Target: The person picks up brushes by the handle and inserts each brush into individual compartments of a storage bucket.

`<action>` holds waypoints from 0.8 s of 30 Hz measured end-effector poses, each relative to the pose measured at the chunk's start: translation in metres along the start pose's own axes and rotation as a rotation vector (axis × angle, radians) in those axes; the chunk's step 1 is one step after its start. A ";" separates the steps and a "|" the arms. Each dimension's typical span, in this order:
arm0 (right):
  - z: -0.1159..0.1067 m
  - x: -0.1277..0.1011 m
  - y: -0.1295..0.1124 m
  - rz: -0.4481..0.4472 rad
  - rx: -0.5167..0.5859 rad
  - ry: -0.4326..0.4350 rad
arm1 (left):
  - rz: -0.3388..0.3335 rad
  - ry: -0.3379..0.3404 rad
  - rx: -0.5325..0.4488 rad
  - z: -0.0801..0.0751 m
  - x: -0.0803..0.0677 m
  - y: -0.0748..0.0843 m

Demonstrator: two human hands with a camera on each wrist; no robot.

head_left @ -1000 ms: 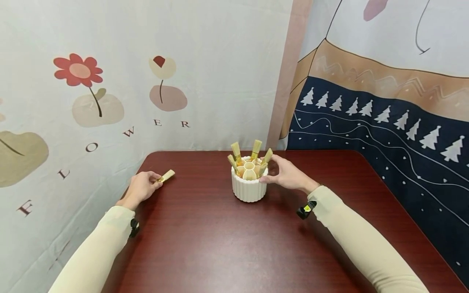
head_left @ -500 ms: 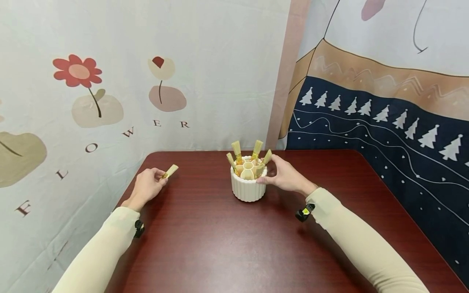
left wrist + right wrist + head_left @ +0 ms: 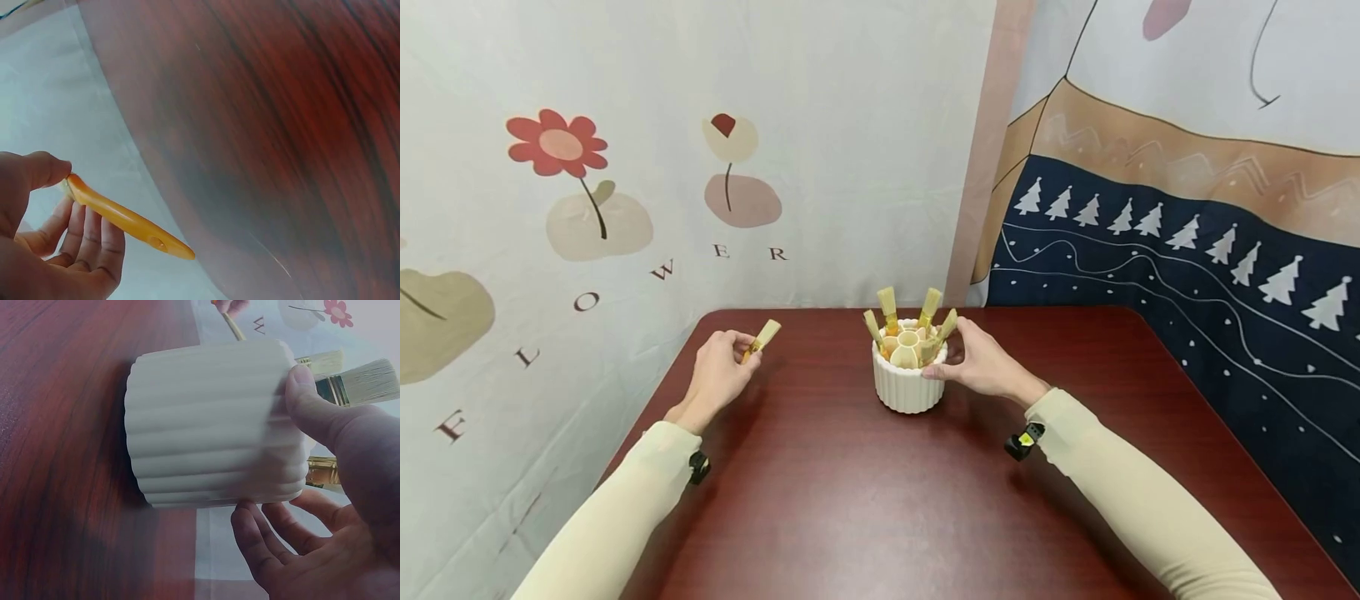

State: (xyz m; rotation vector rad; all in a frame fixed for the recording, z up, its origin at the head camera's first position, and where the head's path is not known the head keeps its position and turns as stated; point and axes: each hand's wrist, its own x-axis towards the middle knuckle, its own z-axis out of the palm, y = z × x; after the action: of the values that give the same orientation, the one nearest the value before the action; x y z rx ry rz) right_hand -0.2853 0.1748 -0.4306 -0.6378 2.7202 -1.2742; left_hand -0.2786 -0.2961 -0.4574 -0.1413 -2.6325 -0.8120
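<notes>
A white ribbed pot [image 3: 908,387] stands on the dark red table [image 3: 865,500] and holds several small brushes [image 3: 887,302] bristle-up. My right hand [image 3: 981,362] grips the pot's right side, thumb on the rim; the right wrist view shows the pot [image 3: 212,425] against my thumb and fingers. My left hand [image 3: 718,375] is lifted above the table's left part and pinches a small brush [image 3: 763,337] with an orange handle [image 3: 125,219], bristles pointing up and right.
The table sits in a corner between a flower-printed cloth wall [image 3: 625,167] on the left and a tree-patterned cloth [image 3: 1187,233] on the right. The table's left edge runs just below my left hand.
My left hand has lifted the small brush off the table and carried it up and to the right, toward the pot. The right hand has stayed on the pot.
</notes>
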 end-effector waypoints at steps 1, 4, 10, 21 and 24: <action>0.000 0.000 0.000 0.000 0.001 0.002 | 0.007 0.014 -0.006 0.001 0.001 0.002; 0.000 0.001 0.001 -0.001 0.015 0.001 | 0.032 0.051 -0.025 0.005 0.001 0.011; 0.004 0.011 0.026 -0.070 0.066 0.000 | 0.073 0.091 -0.066 0.012 0.001 0.027; 0.006 -0.006 -0.008 0.024 -0.023 0.044 | 0.119 0.131 -0.157 0.018 0.001 0.057; 0.007 -0.006 -0.009 0.032 -0.029 0.043 | 0.130 0.133 -0.175 0.018 -0.001 0.063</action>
State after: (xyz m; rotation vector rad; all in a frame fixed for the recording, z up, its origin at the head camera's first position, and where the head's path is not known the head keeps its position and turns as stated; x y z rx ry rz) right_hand -0.2747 0.1667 -0.4293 -0.5735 2.7768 -1.2583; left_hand -0.2712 -0.2340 -0.4390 -0.2920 -2.3990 -0.9713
